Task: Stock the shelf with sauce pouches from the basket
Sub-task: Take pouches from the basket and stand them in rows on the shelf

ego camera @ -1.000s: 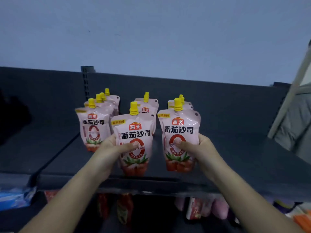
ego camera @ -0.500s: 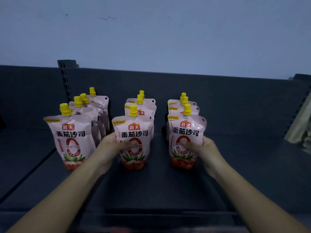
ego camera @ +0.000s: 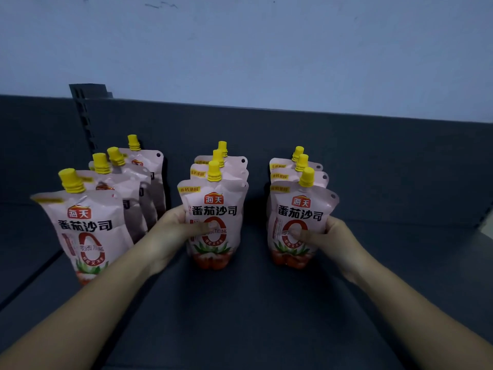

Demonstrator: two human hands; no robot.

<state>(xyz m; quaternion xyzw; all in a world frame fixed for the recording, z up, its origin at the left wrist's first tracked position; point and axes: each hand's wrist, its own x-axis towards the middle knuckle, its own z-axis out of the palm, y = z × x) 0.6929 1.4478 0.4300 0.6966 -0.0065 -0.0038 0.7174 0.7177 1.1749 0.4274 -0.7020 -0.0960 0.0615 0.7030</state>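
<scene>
Pink sauce pouches with yellow caps stand in three rows on the dark shelf (ego camera: pixel 253 311). My left hand (ego camera: pixel 173 231) grips the front pouch of the middle row (ego camera: pixel 214 206), thumb across its label. My right hand (ego camera: pixel 328 241) grips the front pouch of the right row (ego camera: pixel 301 209) the same way. Both held pouches stand upright with their bases on the shelf, close in front of two more pouches each. The left row (ego camera: pixel 88 228) has several pouches, untouched. The basket is out of view.
The shelf's dark back panel (ego camera: pixel 346 145) rises behind the rows, with a slotted upright post (ego camera: pixel 85 116) at the back left. A seam (ego camera: pixel 32 279) runs along the shelf left of the left row. A pale wall (ego camera: pixel 240 49) stands above.
Both hands carried their pouches from the shelf's front edge back into the rows, where the pouches now stand on the shelf. The view came closer and the lower shelves dropped out of sight.
</scene>
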